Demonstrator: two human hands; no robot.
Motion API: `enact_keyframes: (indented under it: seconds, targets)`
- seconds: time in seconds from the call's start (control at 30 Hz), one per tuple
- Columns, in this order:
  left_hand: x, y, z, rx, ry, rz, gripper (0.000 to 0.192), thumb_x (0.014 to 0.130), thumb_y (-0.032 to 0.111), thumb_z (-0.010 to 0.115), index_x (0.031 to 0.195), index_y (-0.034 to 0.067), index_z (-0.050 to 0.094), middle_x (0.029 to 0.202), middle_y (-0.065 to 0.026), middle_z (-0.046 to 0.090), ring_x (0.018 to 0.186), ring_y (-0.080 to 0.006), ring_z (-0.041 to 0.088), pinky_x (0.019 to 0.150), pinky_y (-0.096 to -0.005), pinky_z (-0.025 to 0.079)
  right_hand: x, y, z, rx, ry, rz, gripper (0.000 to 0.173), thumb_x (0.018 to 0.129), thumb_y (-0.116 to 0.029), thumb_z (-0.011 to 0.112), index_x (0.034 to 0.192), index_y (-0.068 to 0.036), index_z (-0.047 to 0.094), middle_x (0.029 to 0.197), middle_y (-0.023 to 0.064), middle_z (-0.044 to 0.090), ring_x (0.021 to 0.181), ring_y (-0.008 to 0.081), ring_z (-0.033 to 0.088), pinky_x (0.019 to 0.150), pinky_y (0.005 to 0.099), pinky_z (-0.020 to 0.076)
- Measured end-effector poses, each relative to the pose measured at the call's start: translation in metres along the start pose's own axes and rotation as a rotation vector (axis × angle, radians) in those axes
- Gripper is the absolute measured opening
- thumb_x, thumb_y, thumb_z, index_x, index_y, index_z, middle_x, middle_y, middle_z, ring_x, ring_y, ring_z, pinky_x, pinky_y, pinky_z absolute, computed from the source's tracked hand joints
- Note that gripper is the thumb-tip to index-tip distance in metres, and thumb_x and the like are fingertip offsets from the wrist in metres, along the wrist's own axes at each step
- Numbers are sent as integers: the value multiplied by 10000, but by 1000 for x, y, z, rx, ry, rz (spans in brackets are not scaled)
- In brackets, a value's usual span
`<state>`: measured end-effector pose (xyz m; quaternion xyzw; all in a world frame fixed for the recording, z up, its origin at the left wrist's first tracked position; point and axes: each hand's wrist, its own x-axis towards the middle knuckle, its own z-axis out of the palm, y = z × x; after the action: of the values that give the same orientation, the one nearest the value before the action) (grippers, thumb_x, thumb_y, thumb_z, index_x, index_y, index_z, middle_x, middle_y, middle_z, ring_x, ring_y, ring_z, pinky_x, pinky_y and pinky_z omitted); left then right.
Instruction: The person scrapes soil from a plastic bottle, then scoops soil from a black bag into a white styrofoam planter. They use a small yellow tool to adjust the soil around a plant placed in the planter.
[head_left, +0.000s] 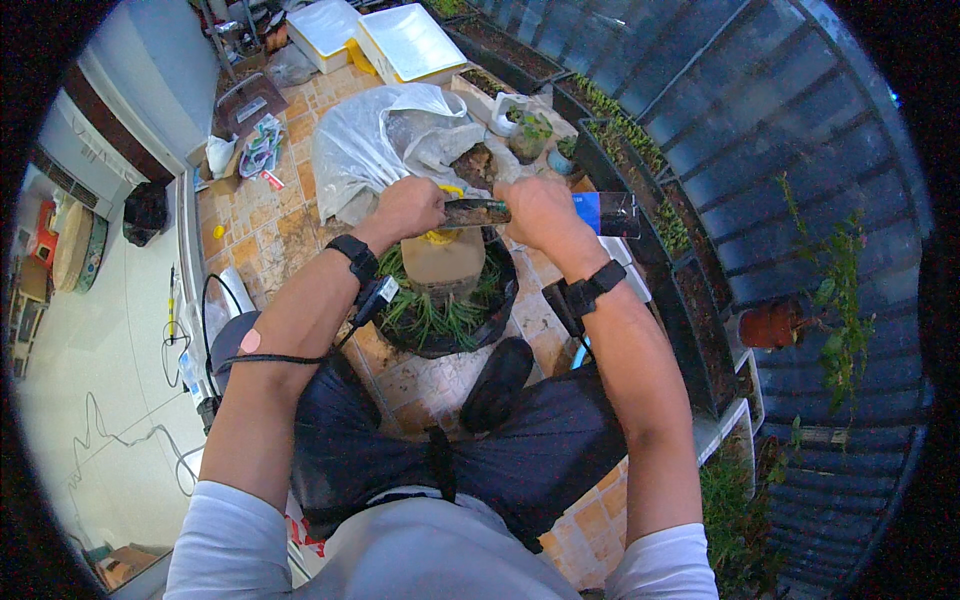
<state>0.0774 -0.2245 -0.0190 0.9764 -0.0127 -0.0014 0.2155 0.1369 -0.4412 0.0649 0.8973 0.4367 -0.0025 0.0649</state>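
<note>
My left hand (412, 208) and my right hand (538, 212) are closed on a long flat object (477, 213), one hand at each side of its middle. Past the right hand, its dark end (616, 216) bears a blue patch with writing; I cannot tell what the object is. Beneath it, a tan block-shaped container (444, 259) with a yellow top stands in a round black planter (420, 349). Narrow green leaves (431, 322) surround that container. Just beyond my hands lies a translucent plastic bag (349, 139), its mouth showing brown soil (475, 165).
Long black planter boxes (694, 315) with seedlings line the right side. Small potted plants (529, 139) stand beyond the bag, and white trays (412, 41) farther back. A black cable (274, 359) crosses my left forearm. Soil marks the floor tiles (262, 247).
</note>
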Motion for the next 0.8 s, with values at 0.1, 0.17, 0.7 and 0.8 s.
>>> enact_keyframes:
  seconds: [0.1, 0.17, 0.7, 0.8]
  targets:
    - [-2, 0, 2, -12, -14, -26, 196, 740, 208, 629, 838, 96, 757, 812, -200, 697, 780, -401, 682, 724, -491, 548, -1, 0, 0, -15, 17, -16, 284, 730, -125, 706, 1013, -119, 688, 837, 151, 714, 857, 367, 703, 737, 491, 564]
    - [-2, -1, 3, -30, -40, -31, 198, 742, 208, 626, 840, 93, 754, 814, -202, 697, 784, -404, 682, 731, -490, 550, -2, 0, -1, 8, 16, -15, 286, 728, -121, 704, 1013, -119, 688, 834, 153, 713, 854, 369, 703, 734, 494, 563]
    - [-1, 16, -5, -142, 73, 119, 186, 756, 245, 678, 814, 86, 754, 782, -184, 694, 728, -397, 666, 686, -472, 535, -1, 1, 3, 30, 40, -26, 300, 733, -108, 703, 1031, -130, 683, 863, 150, 710, 880, 360, 700, 736, 497, 559]
    - [2, 14, 2, -99, 90, 102, 179, 741, 248, 691, 817, 103, 761, 766, -180, 691, 722, -390, 666, 676, -474, 528, -2, 2, 3, 37, 60, -33, 306, 729, -120, 713, 1033, -130, 683, 858, 149, 711, 871, 358, 702, 734, 491, 561]
